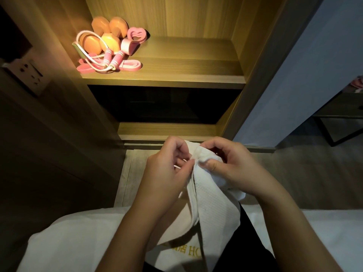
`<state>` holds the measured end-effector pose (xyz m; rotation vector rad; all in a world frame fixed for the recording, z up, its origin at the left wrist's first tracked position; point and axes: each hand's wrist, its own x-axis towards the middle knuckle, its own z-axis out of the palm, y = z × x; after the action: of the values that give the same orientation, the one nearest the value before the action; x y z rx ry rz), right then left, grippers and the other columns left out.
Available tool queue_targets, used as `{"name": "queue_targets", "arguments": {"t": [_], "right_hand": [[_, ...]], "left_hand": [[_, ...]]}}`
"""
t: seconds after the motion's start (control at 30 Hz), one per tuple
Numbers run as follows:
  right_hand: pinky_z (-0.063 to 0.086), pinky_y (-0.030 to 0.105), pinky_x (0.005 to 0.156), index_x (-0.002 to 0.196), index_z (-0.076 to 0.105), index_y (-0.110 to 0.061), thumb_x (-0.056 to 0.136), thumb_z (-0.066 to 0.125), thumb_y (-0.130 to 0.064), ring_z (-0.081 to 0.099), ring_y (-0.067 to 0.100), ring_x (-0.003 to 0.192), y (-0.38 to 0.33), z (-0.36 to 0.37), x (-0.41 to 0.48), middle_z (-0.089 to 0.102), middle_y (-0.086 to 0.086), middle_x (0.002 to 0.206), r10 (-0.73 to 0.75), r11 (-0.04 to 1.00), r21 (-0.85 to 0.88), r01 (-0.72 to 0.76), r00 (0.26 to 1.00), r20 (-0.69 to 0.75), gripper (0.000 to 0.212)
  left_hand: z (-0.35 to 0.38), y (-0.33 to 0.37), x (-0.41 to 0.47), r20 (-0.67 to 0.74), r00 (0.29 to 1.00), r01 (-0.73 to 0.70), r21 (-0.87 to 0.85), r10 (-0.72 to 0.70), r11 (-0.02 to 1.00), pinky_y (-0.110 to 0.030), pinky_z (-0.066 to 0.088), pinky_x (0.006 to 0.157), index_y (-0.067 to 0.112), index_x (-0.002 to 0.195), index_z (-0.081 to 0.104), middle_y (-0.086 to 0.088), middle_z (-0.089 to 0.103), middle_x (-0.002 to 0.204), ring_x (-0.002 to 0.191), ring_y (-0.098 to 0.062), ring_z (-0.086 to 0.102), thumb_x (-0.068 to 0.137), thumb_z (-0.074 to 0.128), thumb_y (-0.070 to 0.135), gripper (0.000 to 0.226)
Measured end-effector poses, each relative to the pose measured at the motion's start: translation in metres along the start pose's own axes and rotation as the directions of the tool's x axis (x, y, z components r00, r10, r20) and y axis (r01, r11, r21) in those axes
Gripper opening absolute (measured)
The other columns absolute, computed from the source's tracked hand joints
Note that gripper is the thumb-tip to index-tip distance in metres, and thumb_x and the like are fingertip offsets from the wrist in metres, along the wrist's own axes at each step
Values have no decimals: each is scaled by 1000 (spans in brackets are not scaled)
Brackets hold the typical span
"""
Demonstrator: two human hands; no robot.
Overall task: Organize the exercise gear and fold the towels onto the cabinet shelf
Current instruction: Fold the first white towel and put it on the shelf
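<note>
Towel (206,203): white, waffle-textured, one item.

Head view, the only one I have.

Location: below and in front of the cabinet shelf (186,61), not on it. It is held up in the air, and its lower end drapes toward the white bedding (68,242), where gold lettering (188,251) shows on white cloth.

Hold: the left hand (167,169) pinches the upper hem between thumb and fingers (177,148). The right hand (231,165) is just beside it, thumb pressed onto a bunched corner and fingers curled round the cloth. Both hands are grasping; neither is released.

Handling, in my judgement: light, soft and limp, so it will sag from any pinch point and will not keep a crease unaided. It is neither fragile nor slippery, since the weave gives grip. It is best taken at two corners along one hem and spread apart, so the cloth hangs flat before folding.

Also on the shelf, at its left rear: orange dumbbells (102,36), a pink jump rope (115,57) and pink bands (129,64), touching in one cluster. I would lay the folded towel on the shelf's right half.
</note>
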<state>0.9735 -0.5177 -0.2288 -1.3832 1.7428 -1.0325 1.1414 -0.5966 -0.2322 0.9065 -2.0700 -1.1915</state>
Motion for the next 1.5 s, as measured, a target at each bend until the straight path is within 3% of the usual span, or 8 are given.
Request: {"name": "queue_targets", "arguments": {"t": [0.17,0.37,0.63,0.83,0.97,1.13,1.3,1.5], "right_hand": [[54,28,73,103,55,-38,94,59,-31,61,5,88,6,-14,9,60,-20,95,-12,1000,1,12,1000,-7,12],[55,37,80,98,61,-32,90,59,-38,65,22,94,19,-31,22,65,-2,99,45,974,227,-25,995,-85,11],[54,38,85,102,64,-32,96,55,-39,67,20,94,62,-18,14,68,-2,101,182,951,265,-158,981,-69,13],[47,26,74,106,59,-33,98,53,-38,64,14,95,74,2,24,66,-6,102,233,953,237,-190,958,-167,12],[48,28,76,106,60,-30,98,53,-38,64,15,95,79,5,29,66,-4,103,259,946,247,-209,947,-192,14],[48,23,69,103,61,-36,96,55,-44,66,7,89,83,-3,24,67,-11,99,268,942,270,-201,934,-238,12],[51,24,68,101,61,-35,95,57,-43,68,12,90,84,-7,26,68,-7,99,260,938,294,-184,935,-243,11],[53,32,70,93,66,-32,89,64,-40,68,17,85,67,-32,38,71,-2,93,199,935,346,-72,916,-349,9]], "left_hand": [[-1,-8,-13,116,981,169,-126,-154,978,-15,52,59,45,99,47,25,60,95,84,2,63,82,73,30,35],[-9,-21,-22,103,988,103,120,-116,987,-13,54,60,55,112,37,28,56,104,90,13,58,89,67,30,45],[-23,-62,-60,-51,973,-179,450,225,875,-22,51,54,33,93,45,18,43,95,74,-6,52,83,74,20,34],[-20,-57,-90,227,756,-634,487,614,601,-26,50,66,10,85,69,-6,66,87,81,-15,56,96,60,22,19],[-2,-45,-107,513,786,-583,430,346,689,-34,54,65,10,91,69,-3,65,93,80,-18,62,81,74,10,11],[-7,-53,-92,302,950,-259,603,85,754,-32,50,90,12,123,61,-2,57,126,114,-18,54,97,55,18,27],[-1,-67,-84,245,967,-119,694,-77,711,-23,46,96,25,129,45,8,57,125,114,-8,52,94,56,39,39],[-8,-59,-44,393,918,-362,772,56,522,-28,37,89,29,102,61,10,67,103,100,-13,51,94,51,34,14]]}}
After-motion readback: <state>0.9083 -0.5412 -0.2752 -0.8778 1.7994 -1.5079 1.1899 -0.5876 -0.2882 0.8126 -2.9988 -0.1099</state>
